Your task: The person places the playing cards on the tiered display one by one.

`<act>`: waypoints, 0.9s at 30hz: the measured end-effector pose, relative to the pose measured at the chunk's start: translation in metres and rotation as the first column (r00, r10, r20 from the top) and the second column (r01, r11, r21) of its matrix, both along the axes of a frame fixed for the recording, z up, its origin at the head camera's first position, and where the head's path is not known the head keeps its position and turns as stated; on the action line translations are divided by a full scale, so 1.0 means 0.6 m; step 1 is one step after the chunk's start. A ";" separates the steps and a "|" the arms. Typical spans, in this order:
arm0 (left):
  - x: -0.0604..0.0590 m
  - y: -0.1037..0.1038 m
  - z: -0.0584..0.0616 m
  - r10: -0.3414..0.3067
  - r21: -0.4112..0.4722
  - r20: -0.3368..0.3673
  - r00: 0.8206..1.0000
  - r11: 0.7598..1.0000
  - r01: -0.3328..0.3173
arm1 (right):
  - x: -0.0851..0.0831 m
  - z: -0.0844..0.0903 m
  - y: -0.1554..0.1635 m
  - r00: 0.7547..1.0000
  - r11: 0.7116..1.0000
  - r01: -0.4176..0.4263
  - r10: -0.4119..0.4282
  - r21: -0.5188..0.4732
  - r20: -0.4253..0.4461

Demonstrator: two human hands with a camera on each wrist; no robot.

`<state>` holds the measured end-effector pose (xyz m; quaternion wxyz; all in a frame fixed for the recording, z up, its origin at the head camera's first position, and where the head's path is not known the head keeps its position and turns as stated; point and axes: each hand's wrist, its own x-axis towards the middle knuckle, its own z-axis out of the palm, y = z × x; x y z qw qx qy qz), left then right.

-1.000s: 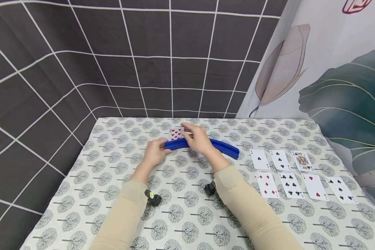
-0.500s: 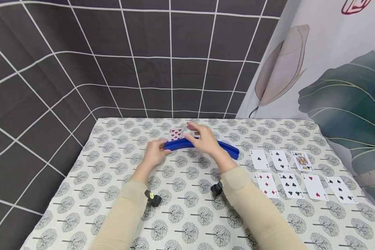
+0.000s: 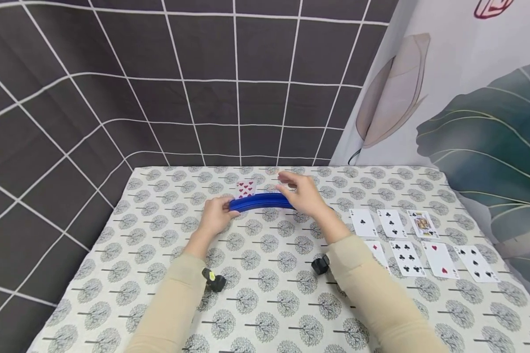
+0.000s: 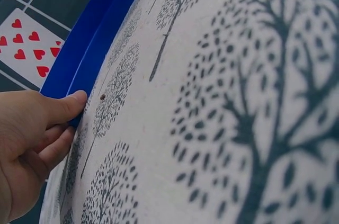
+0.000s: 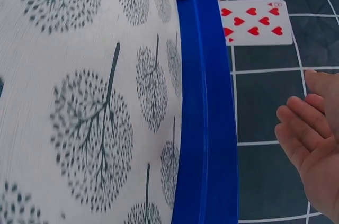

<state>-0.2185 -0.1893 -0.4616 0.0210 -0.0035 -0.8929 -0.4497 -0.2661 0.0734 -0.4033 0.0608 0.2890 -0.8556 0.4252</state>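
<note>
left hand (image 3: 215, 217) gripping left end of curved blue plastic card rack (image 3: 260, 201), rack on tree-print cloth worktop (image 3: 265, 294), eight of hearts card (image 3: 246, 188) standing in rack, right hand (image 3: 304, 192) released, fingers loose above rack middle, face-up playing cards (image 3: 406, 240) in rows at right

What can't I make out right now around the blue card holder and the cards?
- Blue card holder: its right end is hidden behind the right hand in the head view.
- Heart card: its lower part is covered by the holder's rail in every view.
- Red card in the near row: half hidden by the right sleeve, head view.
- Left hand: fingertips behind the holder's end.
</note>
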 end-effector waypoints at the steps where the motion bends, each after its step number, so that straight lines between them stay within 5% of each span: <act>1: 0.000 0.000 0.001 0.001 0.001 0.001 1.000 1.000 -0.001 | 0.000 0.001 0.003 1.000 1.000 0.001 -0.001 -0.003 0.000; 27: 0.005 0.002 0.003 0.003 -0.006 0.007 1.000 1.000 -0.003 | 0.010 -0.018 0.106 0.997 0.997 0.074 -0.074 0.000 -0.022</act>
